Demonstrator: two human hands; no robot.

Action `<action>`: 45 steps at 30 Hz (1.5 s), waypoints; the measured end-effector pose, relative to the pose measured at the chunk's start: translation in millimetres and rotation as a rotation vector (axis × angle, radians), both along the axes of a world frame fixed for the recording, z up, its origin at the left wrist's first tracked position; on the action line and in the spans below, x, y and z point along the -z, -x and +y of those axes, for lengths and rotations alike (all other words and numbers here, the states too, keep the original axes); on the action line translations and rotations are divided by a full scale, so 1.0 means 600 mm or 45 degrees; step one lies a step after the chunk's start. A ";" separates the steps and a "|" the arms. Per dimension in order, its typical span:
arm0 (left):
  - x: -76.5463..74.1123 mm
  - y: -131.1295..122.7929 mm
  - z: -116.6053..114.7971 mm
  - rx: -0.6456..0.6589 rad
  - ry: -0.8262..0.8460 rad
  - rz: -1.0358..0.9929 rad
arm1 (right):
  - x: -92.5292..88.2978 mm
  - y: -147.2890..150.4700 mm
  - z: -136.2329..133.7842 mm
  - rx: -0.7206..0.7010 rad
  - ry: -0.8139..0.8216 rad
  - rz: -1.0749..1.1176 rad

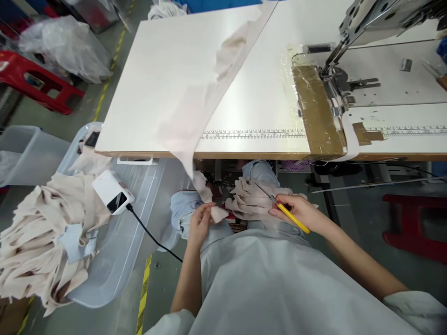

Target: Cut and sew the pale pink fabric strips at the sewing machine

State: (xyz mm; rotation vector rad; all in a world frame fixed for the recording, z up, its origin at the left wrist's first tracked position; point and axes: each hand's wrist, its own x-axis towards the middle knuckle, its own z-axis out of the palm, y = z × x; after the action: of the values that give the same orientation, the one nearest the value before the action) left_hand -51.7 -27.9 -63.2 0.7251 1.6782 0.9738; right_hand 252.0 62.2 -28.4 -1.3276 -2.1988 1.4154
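Observation:
My left hand [200, 224] pinches the end of a pale pink fabric strip [195, 125]. From there the strip runs up over the table's front edge and lies across the white tabletop to its far side. In my right hand [295, 211] is a pair of yellow-handled thread snips [292, 217], the metal blades pointing up and left. A bunch of beige fabric strips [249, 200] rests on my lap between both hands. The snips' blades are over this bunch, apart from the strip in my left hand.
A sewing machine [335, 70] stands on the right of the white table [157, 83], a white strip hanging from it. To the left, a clear plastic bin [104, 279] holds beige strips [45, 232] and a white device [113, 191] with a black cable. Red stools [415, 223] stand nearby.

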 end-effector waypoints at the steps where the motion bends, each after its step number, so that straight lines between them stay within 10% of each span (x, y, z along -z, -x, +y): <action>1: -0.020 -0.013 0.001 0.126 -0.032 -0.115 | -0.002 0.006 -0.002 -0.028 0.017 -0.006; 8: -0.113 -0.064 0.032 0.362 -0.407 0.435 | -0.034 0.039 -0.005 -0.273 0.114 -0.049; 12: -0.125 -0.068 0.031 0.368 -0.257 0.127 | -0.041 0.045 0.005 -0.338 0.188 -0.024; 20: -0.127 -0.072 0.032 0.271 0.017 -0.461 | -0.041 0.051 0.025 -0.497 0.281 -0.019; 45: -0.103 -0.057 0.026 0.221 -0.008 -0.511 | -0.056 0.071 0.014 -0.540 -0.093 -0.348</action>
State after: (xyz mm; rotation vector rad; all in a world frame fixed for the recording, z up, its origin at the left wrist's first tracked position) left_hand -17.6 -12.5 -1.5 0.6204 1.2430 0.9306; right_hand 209.4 70.8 5.3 -1.1308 -2.8152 1.3241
